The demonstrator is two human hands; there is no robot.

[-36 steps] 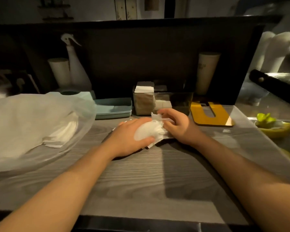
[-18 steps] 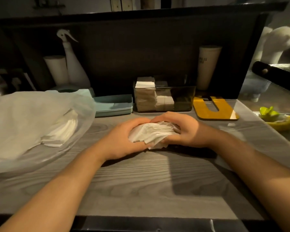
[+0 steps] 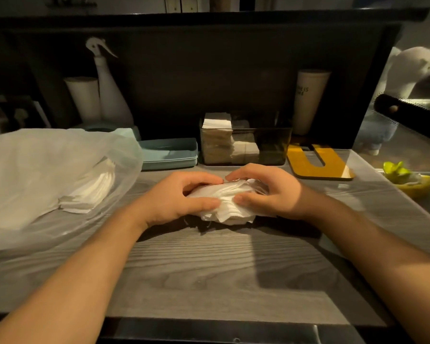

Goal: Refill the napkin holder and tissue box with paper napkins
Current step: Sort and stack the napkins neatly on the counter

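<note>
Left hand (image 3: 176, 197) and right hand (image 3: 266, 192), fingers curled, both clasp the napkin stack (image 3: 227, 203) from either side.

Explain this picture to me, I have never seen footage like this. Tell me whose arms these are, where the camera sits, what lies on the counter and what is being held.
No machine here: a person wears a camera on the head, looking down at their own bare arms. The left hand and right hand together grip a stack of white paper napkins over a grey wooden counter. Behind them stands a clear napkin holder, partly filled. To the left lies a plastic bag with more napkins inside, and a teal tray. A yellow board lies to the right.
</note>
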